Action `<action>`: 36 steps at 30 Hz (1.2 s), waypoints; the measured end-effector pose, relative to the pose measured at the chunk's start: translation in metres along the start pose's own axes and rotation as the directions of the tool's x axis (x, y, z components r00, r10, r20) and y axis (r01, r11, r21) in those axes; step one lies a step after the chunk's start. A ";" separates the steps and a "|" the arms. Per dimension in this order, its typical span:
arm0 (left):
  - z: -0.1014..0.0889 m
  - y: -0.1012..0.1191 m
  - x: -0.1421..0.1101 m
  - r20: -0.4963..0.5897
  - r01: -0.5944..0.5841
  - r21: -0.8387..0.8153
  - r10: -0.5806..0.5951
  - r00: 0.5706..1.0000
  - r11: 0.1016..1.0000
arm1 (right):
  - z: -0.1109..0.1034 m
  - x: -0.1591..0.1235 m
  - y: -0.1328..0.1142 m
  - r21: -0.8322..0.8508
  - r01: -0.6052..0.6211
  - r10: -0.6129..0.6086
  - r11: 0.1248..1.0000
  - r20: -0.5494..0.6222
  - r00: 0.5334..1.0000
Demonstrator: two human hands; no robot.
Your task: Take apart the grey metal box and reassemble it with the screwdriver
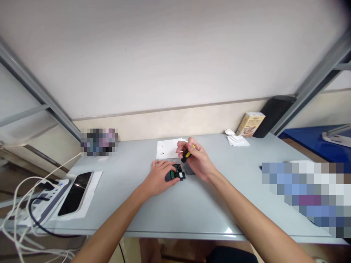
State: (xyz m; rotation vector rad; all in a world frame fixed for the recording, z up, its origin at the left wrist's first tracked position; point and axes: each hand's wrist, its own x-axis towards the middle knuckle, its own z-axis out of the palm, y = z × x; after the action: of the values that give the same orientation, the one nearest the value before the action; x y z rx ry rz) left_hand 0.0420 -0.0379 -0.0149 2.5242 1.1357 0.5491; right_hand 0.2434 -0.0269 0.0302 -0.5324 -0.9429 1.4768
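My left hand [160,177] is closed round a small opened dark device, which looks like a computer mouse [180,175], and presses it to the table. A green circuit board [172,174] shows inside the shell. In my right hand [199,160] is a screwdriver [188,153] with a yellow and black handle. Its thin shaft points down into the device; whether the tip touches a screw is too small to tell. Partly behind my right hand lies a flat dark grey piece [189,172]. Several tiny dark screws [162,153] rest on a white sheet of paper [168,147] beyond my hands.
On the grey table [175,215], a phone [75,193] lies at left beside a power strip [46,204] with tangled cables [18,212]. A food box [250,124], crumpled tissues [238,140] and a black cylinder [275,115] stand at the back right. Blurred-out items occupy both sides.
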 end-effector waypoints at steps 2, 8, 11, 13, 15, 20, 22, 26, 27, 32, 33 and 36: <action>0.000 -0.001 0.000 0.001 -0.002 0.001 0.002 1.000 1.000 | 0.000 0.001 -0.001 -0.006 -0.007 0.007 1.000 0.002 1.000; -0.001 0.000 0.000 0.017 0.006 0.005 -0.006 1.000 1.000 | -0.003 0.004 0.000 -0.010 -0.013 0.013 1.000 -0.022 1.000; -0.001 0.001 0.000 0.017 0.005 0.009 -0.005 1.000 1.000 | -0.004 0.004 0.000 0.042 -0.038 0.039 0.998 -0.014 0.999; -0.001 0.001 0.000 0.011 0.003 0.016 -0.003 1.000 1.000 | -0.004 0.004 -0.001 0.026 -0.052 0.052 0.998 -0.019 0.998; -0.001 0.001 0.000 0.009 0.001 0.019 -0.001 1.000 1.000 | -0.003 0.004 -0.001 0.004 -0.043 0.043 0.999 -0.031 0.999; 0.000 0.000 0.000 0.003 0.002 0.009 -0.002 1.000 1.000 | 0.000 0.002 -0.004 0.002 -0.030 0.030 1.000 -0.020 0.999; 0.000 -0.001 0.000 0.004 0.002 0.005 -0.002 1.000 1.000 | 0.001 0.001 -0.006 0.024 -0.059 0.059 0.998 -0.020 0.998; 0.000 -0.001 0.000 0.012 0.001 0.010 -0.001 1.000 1.000 | 0.000 0.001 -0.005 0.009 -0.091 0.092 0.996 -0.023 0.996; 0.000 0.000 0.000 0.012 0.003 0.013 -0.003 1.000 1.000 | 0.000 0.001 -0.004 -0.008 -0.078 0.077 0.997 -0.031 0.997; 0.000 0.000 0.000 0.010 0.004 0.030 -0.005 1.000 1.000 | -0.002 0.004 0.000 -0.026 -0.034 0.033 0.999 -0.035 0.999; 0.000 -0.001 0.000 0.007 0.002 0.031 -0.002 1.000 1.000 | -0.002 0.005 0.000 -0.010 -0.039 0.039 0.999 -0.034 0.999; 0.000 -0.001 0.000 0.005 0.000 0.026 -0.001 1.000 1.000 | -0.002 0.005 -0.001 0.031 -0.051 0.052 0.998 -0.037 0.998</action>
State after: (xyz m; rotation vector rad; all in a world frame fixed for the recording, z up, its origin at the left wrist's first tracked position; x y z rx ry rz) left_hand 0.0419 -0.0371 -0.0150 2.5460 1.1490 0.5302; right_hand 0.2452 -0.0211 0.0309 -0.5649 -0.8814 1.5200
